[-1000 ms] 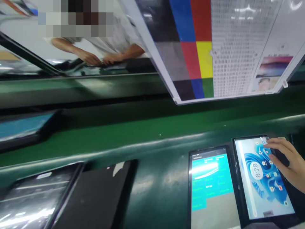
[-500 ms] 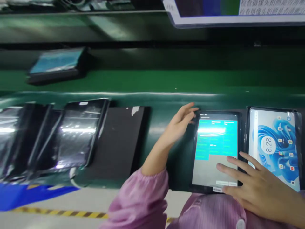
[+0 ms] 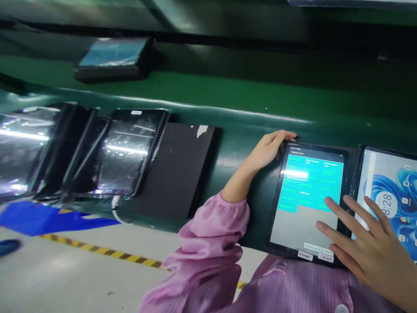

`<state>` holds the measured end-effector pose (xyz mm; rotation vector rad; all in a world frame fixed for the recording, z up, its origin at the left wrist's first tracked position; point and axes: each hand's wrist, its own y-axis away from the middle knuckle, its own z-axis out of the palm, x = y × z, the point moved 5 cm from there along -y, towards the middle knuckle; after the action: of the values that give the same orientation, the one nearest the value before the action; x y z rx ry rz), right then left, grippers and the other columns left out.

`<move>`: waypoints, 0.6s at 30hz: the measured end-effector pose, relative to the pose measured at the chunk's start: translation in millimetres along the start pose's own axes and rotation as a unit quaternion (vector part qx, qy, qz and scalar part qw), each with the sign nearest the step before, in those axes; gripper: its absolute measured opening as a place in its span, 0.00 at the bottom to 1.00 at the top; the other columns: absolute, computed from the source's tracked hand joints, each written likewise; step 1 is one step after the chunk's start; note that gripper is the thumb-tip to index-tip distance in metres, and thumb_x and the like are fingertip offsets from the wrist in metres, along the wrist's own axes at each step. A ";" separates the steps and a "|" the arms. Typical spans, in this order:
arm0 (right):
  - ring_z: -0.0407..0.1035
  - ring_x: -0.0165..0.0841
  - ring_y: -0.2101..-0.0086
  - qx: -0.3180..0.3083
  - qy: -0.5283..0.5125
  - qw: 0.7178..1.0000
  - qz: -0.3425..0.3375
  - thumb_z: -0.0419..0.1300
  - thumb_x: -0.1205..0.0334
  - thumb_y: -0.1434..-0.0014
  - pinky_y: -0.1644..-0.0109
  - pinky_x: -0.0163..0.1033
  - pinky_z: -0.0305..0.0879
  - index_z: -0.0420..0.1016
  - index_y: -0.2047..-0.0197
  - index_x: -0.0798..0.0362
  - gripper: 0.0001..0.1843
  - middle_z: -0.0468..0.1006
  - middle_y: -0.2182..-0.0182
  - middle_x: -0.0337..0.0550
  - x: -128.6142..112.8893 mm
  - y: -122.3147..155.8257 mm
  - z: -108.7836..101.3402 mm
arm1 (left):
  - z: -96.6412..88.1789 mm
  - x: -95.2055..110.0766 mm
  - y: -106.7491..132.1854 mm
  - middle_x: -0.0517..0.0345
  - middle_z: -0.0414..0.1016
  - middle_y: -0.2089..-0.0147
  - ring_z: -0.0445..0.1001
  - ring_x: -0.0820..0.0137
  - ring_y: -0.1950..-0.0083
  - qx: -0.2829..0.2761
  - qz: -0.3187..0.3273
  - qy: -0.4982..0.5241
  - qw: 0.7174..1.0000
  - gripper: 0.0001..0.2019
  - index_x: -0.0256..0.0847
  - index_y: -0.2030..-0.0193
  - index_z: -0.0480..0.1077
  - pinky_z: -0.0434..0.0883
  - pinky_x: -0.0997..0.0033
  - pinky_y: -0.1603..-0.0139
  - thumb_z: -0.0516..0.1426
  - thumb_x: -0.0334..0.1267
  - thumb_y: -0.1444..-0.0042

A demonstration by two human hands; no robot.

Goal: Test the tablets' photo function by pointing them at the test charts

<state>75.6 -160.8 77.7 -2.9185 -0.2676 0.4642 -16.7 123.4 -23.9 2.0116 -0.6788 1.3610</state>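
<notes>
Tablet with cyan test screen (image 3: 308, 198) lies flat on the green bench (image 3: 228, 93), right of centre, near edge by the person's body. Black bezel; upper part of display shows a cyan grid of small text cells, text too blurred to read; lower part plain grey with 2 small buttons at the near edge. A bright glare bar crosses the upper left of the screen. White label strips sit on the near bezel.

Left hand (image 3: 269, 150): fingers loosely curled over the far left corner of that tablet, fingertips touching its top edge; not a full grasp. Pink sleeve (image 3: 211, 230) gathered at the wrist.

Right hand (image 3: 365, 243): fingers spread and extended, open, lying over the near right corner of the tablet; fingertips (image 3: 329, 202) over the lower right of the screen. Cannot tell whether they press the glass.

Second tablet (image 3: 391, 200) just beside it on the right, blue swirl wallpaper, clock reading 8:28, app icons.

Left side: black pad (image 3: 176, 169), then a row of dark-screened tablets (image 3: 130, 152) overlapping each other. 1 more device (image 3: 112, 56) lies far left on the bench, well apart. Blue sheet (image 3: 48, 217) near left.
</notes>
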 end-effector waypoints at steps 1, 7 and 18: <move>0.49 0.38 0.29 0.007 0.001 1.000 0.002 0.54 0.57 0.24 0.21 0.49 0.29 0.75 0.38 0.44 0.16 0.64 0.30 0.36 1.4 -0.4 -5.3 | 0.1 0.7 0.0 0.47 0.80 0.50 0.72 0.67 0.63 0.000 0.002 -0.001 1.000 0.27 0.38 0.45 0.79 0.66 0.75 0.74 0.50 0.58 0.30; 0.37 0.35 0.25 -0.006 0.012 0.999 -0.050 0.57 0.57 0.26 0.21 0.49 0.29 0.76 0.40 0.43 0.14 0.68 0.32 0.39 1.2 3.3 -15.0 | 2.4 5.9 0.1 0.47 0.80 0.50 0.73 0.68 0.64 -0.001 0.015 -0.010 1.000 0.23 0.38 0.44 0.78 0.65 0.76 0.76 0.49 0.50 0.28; 0.60 0.34 0.35 -0.036 -0.043 0.997 -0.052 0.54 0.57 0.24 0.21 0.46 0.30 0.79 0.51 0.43 0.11 0.68 0.32 0.30 -7.0 13.3 0.1 | 2.2 10.4 0.0 0.50 0.82 0.50 0.78 0.64 0.53 0.002 0.026 -0.014 1.000 0.20 0.38 0.45 0.79 0.73 0.71 0.56 0.49 0.45 0.27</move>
<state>71.0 -175.0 76.9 -2.9397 -0.4565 0.5766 -11.8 121.1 -14.8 2.0324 -0.7471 1.3675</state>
